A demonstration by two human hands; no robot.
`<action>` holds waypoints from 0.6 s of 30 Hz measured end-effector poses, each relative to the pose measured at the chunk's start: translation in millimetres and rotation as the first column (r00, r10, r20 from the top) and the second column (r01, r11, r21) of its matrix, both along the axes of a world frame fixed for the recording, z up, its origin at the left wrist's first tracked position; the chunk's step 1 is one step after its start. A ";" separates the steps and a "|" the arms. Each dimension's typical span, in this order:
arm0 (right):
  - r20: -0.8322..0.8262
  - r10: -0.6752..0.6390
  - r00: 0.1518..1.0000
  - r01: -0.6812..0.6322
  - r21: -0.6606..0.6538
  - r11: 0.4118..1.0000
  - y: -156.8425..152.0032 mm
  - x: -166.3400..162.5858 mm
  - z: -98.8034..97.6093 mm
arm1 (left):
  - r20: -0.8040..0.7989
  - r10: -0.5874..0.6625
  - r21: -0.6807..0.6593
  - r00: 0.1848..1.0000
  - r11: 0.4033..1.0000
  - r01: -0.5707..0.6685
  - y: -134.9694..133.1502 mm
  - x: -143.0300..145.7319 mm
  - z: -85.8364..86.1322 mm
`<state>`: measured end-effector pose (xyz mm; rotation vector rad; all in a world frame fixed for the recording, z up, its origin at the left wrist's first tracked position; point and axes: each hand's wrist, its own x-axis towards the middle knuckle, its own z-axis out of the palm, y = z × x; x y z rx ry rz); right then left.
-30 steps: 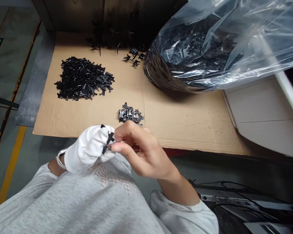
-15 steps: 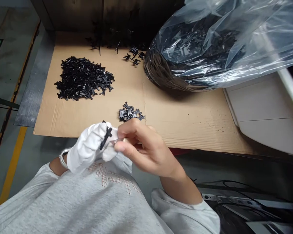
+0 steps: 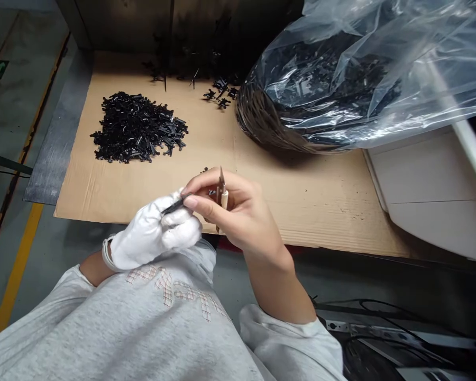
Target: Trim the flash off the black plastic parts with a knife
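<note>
In a white glove, my left hand (image 3: 154,227) is closed round one end of a small black plastic part (image 3: 173,206). Thumb and forefinger of my bare right hand (image 3: 241,211) pinch the other end of that part. A craft knife (image 3: 224,198) with a pale handle is tucked in the same right hand, its blade pointing up and away from the part. Behind the right hand, a small heap of black plastic parts (image 3: 211,191) is mostly hidden. A bigger pile of similar parts (image 3: 138,129) lies on the cardboard to the left.
Cardboard (image 3: 301,211) covers the table. A large clear plastic bag (image 3: 321,90) full of black parts stands at the back right, beside a grey-white panel (image 3: 432,185). Several branched black pieces (image 3: 222,94) lie near the dark back wall.
My right hand has turned the knife blade away from the glove and moved up to pinch the black part. That part now lies flatter between both hands, and the small heap is more covered.
</note>
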<state>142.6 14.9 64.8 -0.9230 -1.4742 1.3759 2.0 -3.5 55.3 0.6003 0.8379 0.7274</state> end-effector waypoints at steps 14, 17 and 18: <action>0.852 0.068 0.519 -0.001 -0.079 0.997 56.5 27.2 -56.9 | -0.274 0.673 0.424 0.687 0.726 -0.542 17.7 -73.3 -69.6; 0.883 -0.051 0.467 -0.034 0.076 0.997 72.5 2.0 -56.8 | -0.196 0.664 0.383 0.721 0.729 -0.568 17.3 -74.5 -68.3; 0.892 -0.091 0.442 -0.045 0.123 0.991 78.8 -6.2 -58.0 | -0.161 0.650 0.357 0.743 0.740 -0.570 17.7 -73.5 -66.9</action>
